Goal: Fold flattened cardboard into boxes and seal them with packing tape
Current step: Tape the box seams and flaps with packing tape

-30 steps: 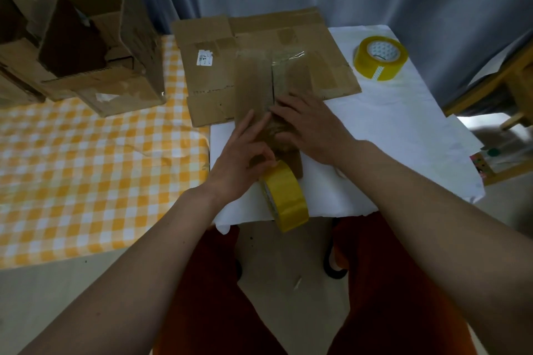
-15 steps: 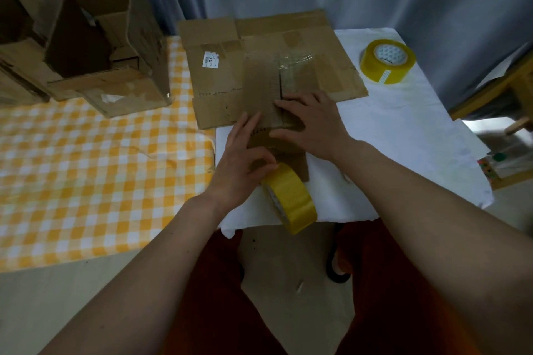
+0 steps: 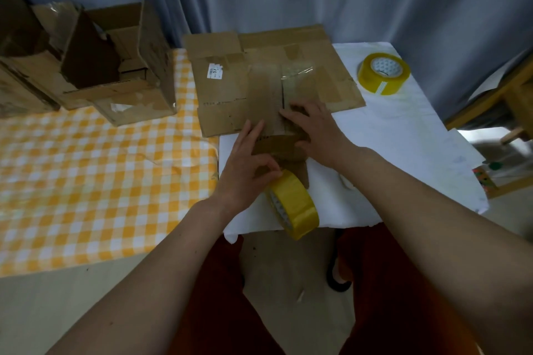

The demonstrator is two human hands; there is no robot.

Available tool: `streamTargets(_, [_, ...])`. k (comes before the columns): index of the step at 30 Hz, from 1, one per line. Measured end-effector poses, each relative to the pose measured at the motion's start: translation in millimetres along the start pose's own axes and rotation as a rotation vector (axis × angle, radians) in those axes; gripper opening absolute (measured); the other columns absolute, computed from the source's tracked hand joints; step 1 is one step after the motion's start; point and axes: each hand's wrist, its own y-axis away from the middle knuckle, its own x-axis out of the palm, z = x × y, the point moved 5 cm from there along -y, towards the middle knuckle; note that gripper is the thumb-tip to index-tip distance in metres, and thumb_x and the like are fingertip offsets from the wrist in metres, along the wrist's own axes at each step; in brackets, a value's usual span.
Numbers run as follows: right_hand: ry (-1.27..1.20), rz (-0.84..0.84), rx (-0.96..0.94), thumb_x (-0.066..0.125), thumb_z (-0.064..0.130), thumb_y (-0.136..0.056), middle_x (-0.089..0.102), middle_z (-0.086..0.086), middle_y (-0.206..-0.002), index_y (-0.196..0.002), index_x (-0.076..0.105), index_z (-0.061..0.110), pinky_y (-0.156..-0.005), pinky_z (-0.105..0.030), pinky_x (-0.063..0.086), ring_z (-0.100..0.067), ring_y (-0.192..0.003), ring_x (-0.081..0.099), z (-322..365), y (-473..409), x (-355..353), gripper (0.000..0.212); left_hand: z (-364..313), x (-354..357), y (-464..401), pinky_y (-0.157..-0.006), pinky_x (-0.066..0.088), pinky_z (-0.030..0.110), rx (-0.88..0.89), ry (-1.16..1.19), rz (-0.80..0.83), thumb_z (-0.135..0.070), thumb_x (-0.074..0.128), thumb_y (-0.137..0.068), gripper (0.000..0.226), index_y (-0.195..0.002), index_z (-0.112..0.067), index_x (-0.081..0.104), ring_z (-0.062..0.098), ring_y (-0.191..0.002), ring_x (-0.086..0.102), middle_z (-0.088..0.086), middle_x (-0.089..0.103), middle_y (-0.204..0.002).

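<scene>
The scene is dim and flatly lit, colours muted. Brighter daylight spills in at the right edge. Wide-angle distortion bends the frame's borders, forearms loom soft and slightly blurred; shadows stay faint.

Hardly anything has shifted. The right hand (image 3: 314,130) has slid a little farther up the cardboard (image 3: 227,89), away from the near edge of the table, fingers flat. The left hand (image 3: 248,164) has kept the tape roll (image 3: 297,204) against its thumb.
</scene>
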Motion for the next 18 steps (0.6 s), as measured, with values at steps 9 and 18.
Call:
streamTargets(9, [0.003, 0.024, -0.132, 0.012, 0.036, -0.093, 0.036, -0.009, -0.150, -0.141, 0.040, 0.005, -0.117, -0.025, 0.011, -0.019, -0.140, 0.031, 29, 34, 11, 0.064, 2, 6, -12, -0.117, 0.019, 0.043, 0.058, -0.038, 0.027, -0.019, 0.069, -0.083, 0.008, -0.080, -0.013, 0.073, 0.029, -0.147, 0.012, 0.010, 0.035, -0.152])
streamTargets(18, [0.278, 0.137, -0.035, 0.007, 0.034, -0.096, 0.014, -0.008, -0.158, -0.149, 0.019, 0.006, -0.119, -0.029, 0.002, -0.017, -0.146, 0.010, 15, -26, 11, 0.062, 11, 8, -17, -0.113, 0.023, 0.035, 0.033, -0.028, 0.009, -0.020, 0.072, -0.081, 0.006, -0.077, -0.016, 0.073, 0.024, -0.144, 0.022, 0.007, 0.042, -0.148])
